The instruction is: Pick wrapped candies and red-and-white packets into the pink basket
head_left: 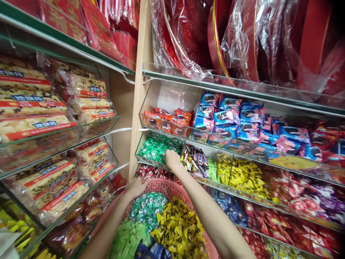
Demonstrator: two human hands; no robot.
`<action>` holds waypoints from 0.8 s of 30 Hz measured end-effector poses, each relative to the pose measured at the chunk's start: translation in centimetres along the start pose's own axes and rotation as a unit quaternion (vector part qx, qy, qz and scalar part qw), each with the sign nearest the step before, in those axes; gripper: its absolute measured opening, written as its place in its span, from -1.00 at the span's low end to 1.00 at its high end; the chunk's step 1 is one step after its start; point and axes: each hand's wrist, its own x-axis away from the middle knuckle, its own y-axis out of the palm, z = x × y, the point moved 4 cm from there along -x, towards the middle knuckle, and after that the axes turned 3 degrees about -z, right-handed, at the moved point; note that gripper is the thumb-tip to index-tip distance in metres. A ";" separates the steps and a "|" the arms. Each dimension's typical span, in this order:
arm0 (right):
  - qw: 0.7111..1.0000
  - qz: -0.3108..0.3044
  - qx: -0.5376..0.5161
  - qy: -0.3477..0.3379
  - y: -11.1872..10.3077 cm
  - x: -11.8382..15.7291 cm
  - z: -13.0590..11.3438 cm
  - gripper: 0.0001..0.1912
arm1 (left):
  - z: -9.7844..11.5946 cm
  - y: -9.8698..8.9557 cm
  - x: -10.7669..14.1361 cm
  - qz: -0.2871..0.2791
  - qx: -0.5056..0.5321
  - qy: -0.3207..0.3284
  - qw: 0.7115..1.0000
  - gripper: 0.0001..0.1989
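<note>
L hand (137, 187) on pink basket (172, 187) rim, R hand (172, 160) @ grn candies (155, 144); can't tell either's openness/hold.

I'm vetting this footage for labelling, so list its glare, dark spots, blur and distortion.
Head view: white glare streaks the clear plastic wrap at upper right; head view: the top right corner drops to near black; head view: the purple candy packets by the right edge look smeared, while the outline of the right hand reads clearly; head view: the glass shelf edges slant steeply, likely wide-angle distortion.
</note>
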 end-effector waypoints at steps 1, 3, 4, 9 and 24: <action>1.000 0.014 -0.002 0.001 -0.2 0.0 0.0 -0.72 | 0.0 0.0 0.0 -0.001 0.000 -0.003 1.000 -0.26; 0.999 0.041 -0.011 0.002 -0.7 0.0 -0.1 -0.73 | 0.0 0.1 -0.1 -0.001 -0.002 -0.005 1.000 -0.25; 0.999 0.049 -0.017 0.003 -0.9 -0.1 -0.1 -0.74 | 0.1 0.1 -0.1 0.000 -0.003 -0.004 1.000 -0.25; 0.996 0.061 -0.058 0.009 -1.4 -1.0 0.4 -0.77 | 0.1 0.2 0.0 0.000 -0.014 0.007 1.000 -0.26; 0.670 -0.085 -0.736 -0.045 -0.3 5.8 1.3 -0.72 | 0.2 -0.3 0.1 0.004 -0.038 0.021 0.999 -0.23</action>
